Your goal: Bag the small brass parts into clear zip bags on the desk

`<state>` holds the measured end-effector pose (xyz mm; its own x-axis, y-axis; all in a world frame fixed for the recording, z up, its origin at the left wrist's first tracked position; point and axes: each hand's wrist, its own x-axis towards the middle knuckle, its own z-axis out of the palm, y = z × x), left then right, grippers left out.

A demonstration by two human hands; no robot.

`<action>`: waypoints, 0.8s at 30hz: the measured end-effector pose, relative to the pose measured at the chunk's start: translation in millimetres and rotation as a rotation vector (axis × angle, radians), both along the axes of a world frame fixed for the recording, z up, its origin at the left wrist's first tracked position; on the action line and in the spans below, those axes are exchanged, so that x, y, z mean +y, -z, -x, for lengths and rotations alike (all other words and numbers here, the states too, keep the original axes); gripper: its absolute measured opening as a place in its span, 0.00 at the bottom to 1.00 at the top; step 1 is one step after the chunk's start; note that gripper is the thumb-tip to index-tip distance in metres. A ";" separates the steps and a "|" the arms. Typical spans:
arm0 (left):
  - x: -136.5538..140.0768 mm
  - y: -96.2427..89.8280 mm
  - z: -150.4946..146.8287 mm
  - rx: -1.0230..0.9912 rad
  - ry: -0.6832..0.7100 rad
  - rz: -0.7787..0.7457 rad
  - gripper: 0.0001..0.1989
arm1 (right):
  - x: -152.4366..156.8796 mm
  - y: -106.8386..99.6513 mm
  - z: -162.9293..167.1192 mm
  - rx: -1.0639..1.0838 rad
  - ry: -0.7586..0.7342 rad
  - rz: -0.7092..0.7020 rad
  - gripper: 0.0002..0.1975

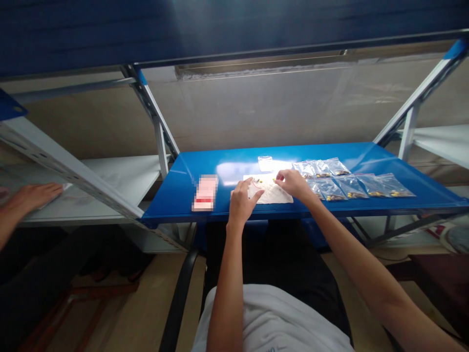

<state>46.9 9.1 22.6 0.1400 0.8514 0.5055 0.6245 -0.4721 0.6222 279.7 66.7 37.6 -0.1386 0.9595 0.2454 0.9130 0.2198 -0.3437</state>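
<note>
A white cloth or sheet of paper (273,194) lies near the front edge of the blue shelf (230,164). My left hand (242,198) rests at its left side, thumb spread away from curved fingers, with nothing visible in the grasp. Over the sheet's far right part, my right hand (293,183) pinches a small yellow piece (274,180) at the fingertips. Another little yellow piece (260,181) lies between the hands, beside small items too tiny to name. Behind the sheet is a small clear zip bag (265,163).
Several clear zip bags (337,189) with yellow and brown pieces lie in two rows on the right. A pixelated pink rectangular item (205,192) lies at left. Metal posts (161,122) flank the shelf. Another person's hand (34,198) is on the white shelf (120,183).
</note>
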 end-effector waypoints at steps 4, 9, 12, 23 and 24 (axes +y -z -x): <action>0.8 1.5 0.2 0.001 0.000 -0.003 0.24 | 1.3 16.4 -0.2 -0.052 0.043 -0.015 0.10; 0.8 1.6 1.7 -0.005 -0.006 0.000 0.24 | 4.0 17.5 3.2 -0.067 0.047 -0.001 0.09; -0.1 0.2 2.5 -0.005 -0.006 0.001 0.24 | 3.4 16.9 3.1 -0.045 0.039 0.001 0.08; -1.9 -2.5 0.2 0.003 0.035 0.011 0.25 | -11.7 -22.5 27.5 0.503 -0.295 0.095 0.12; -2.1 -2.9 0.1 0.004 0.039 0.010 0.25 | -13.5 -27.1 33.0 0.515 -0.344 0.101 0.11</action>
